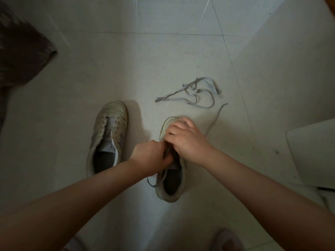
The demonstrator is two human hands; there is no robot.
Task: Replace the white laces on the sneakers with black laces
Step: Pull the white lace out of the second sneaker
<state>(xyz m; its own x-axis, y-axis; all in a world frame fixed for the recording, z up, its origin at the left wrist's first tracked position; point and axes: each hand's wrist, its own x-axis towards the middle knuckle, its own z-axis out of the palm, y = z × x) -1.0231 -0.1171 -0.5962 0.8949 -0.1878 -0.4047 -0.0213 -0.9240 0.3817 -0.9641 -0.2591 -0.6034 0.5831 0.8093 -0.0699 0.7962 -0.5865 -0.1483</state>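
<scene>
Floor (181, 57): I am seeing pale tiles, dimly lit.
Writing: I am reading none.
Left hand (150, 156), right hand (184, 140): both grasping the right sneaker's (172, 189) lace.

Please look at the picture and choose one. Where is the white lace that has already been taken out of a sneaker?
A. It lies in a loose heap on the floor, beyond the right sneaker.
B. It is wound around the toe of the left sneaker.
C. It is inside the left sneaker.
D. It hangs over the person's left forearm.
A: the removed white lace lies tangled on the floor tiles, beyond the right sneaker, touching neither shoe.
</scene>
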